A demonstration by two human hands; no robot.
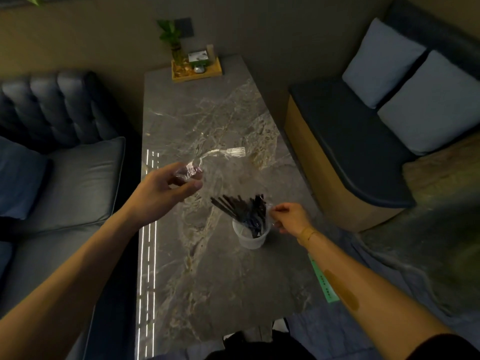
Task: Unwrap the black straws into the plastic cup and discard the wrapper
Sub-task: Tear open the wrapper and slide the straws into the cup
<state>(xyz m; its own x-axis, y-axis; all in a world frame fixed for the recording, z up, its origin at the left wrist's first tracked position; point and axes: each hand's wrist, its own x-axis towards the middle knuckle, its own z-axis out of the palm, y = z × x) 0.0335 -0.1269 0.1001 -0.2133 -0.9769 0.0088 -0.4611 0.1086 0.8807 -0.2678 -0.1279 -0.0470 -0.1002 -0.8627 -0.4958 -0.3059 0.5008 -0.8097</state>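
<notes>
Left hand [166, 188] fingers pinched on the clear wrapper [207, 159], lifted over the tabletop [207, 281], arm reaching forward. Right hand [291, 216] fingers narrow at the plastic cup [250, 239] rim, maybe nipping a film scrap, can't tell. Black straws [244, 211] fanned in the cup. Looks like unwrapping is done; next is binning the wrapper, no bin in view

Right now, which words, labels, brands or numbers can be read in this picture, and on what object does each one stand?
None can be read.
Green strip at the table's right edge: dark marks, too blurred.
White box in the wooden tray: print too small.
</notes>
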